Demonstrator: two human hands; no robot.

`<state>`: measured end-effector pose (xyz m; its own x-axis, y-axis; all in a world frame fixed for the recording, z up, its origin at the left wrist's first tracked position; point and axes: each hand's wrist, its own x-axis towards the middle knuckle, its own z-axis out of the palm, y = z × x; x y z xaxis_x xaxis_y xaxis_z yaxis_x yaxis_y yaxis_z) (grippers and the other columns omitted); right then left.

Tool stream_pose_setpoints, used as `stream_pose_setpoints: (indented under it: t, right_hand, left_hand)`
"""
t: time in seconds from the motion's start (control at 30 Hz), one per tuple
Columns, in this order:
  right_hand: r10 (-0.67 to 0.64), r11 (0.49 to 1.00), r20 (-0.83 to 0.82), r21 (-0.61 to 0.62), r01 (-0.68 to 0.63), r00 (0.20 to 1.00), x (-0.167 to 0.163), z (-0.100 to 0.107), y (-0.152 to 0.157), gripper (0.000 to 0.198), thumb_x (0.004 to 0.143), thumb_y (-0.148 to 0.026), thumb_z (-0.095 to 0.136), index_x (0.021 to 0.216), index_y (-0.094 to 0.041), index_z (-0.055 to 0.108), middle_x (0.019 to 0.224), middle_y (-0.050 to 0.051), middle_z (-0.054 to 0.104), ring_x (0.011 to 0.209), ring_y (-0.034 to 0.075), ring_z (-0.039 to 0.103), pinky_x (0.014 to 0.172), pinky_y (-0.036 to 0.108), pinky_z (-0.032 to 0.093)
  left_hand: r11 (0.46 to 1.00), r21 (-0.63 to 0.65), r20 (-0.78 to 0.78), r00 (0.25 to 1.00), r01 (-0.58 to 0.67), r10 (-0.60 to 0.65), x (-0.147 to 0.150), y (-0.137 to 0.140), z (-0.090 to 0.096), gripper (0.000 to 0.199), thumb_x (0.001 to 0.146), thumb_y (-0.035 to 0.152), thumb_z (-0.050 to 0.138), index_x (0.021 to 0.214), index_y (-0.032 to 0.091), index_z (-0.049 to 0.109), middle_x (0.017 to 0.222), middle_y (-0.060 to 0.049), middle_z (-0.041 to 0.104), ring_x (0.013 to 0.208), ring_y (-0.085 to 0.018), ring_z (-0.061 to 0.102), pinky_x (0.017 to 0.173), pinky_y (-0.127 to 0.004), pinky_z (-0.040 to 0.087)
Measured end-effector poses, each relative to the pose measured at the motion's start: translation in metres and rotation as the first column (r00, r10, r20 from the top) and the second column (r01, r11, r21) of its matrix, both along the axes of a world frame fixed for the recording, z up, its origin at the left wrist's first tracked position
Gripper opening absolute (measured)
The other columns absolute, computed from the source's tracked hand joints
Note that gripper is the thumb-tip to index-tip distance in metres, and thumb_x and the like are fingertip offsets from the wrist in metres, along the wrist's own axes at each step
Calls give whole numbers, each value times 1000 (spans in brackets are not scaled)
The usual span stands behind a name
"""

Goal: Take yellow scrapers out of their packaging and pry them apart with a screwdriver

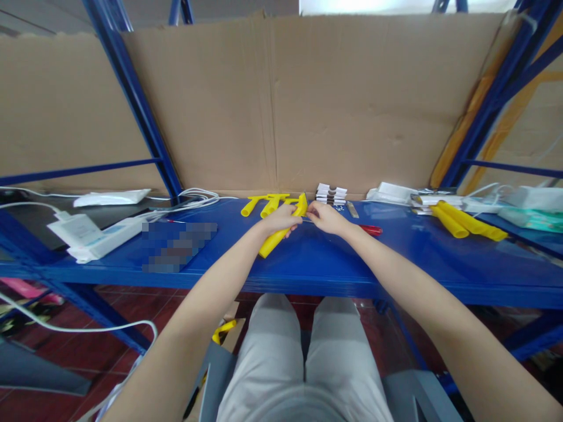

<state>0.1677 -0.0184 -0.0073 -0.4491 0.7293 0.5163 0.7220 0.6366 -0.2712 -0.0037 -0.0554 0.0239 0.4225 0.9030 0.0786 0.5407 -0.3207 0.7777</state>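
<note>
My left hand (281,221) is wrapped round a yellow plastic tool with a tube-like handle (271,244) and a wider head (302,204). The tool lies at a slant just above the blue shelf, its handle end toward me. Close against the head, my right hand (324,218) has its fingers pinched together; whatever is between the fingertips is too small to make out. Behind my left hand lie several similar yellow T-shaped tools (270,206). A red-handled tool (370,230) rests beside my right wrist.
White packets with dark bands (331,194) and a small flat strip (352,210) sit near the cardboard wall (352,105). Two yellow tools (466,223) lie at the right by plastic packaging (391,193). A white power strip (108,239) and cables (197,199) occupy the left.
</note>
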Motion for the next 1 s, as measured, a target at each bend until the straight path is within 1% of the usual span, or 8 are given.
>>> stream_pose_setpoints:
  t: [0.23,0.5,0.63,0.8,1.0]
  right_hand:
    - [-50,997,108,70,42,993,-2,2,-5,10,88,-12,48,88,-14,58,89,10,65,78,18,60,71,28,42]
    - [-99,991,215,111,77,971,-2,6,-15,18,92,-12,41,93,-12,60,95,14,66,89,20,62,76,29,43]
    - [-115,990,252,113,89,961,-3,7,-19,21,93,-11,40,96,-10,60,94,15,67,91,21,62,77,29,43]
    - [-94,992,225,107,71,970,-2,4,-15,18,90,-9,42,92,-11,60,92,13,66,86,20,61,74,28,42]
    - [-48,996,147,86,36,988,0,1,-6,11,83,-9,48,84,-14,58,84,9,64,74,17,57,68,26,40]
  left_hand:
    - [1000,-1,-5,1000,-3,3,1,-3,1,14,80,7,49,75,18,42,48,7,48,31,-7,46,34,-19,36]
    - [1000,-7,3,1000,6,-6,0,0,0,15,79,7,50,75,18,42,48,7,49,31,-8,47,33,-19,36]
    - [1000,-14,17,1000,18,-18,0,1,-1,14,78,6,49,73,18,44,47,8,47,31,-8,46,33,-19,36]
    - [1000,-14,9,1000,19,-19,-1,0,-1,14,76,7,50,72,18,43,48,7,48,31,-8,47,32,-19,36]
    - [999,-34,23,999,41,-40,-2,3,-3,13,77,10,51,72,19,43,50,6,49,32,-8,47,33,-19,37]
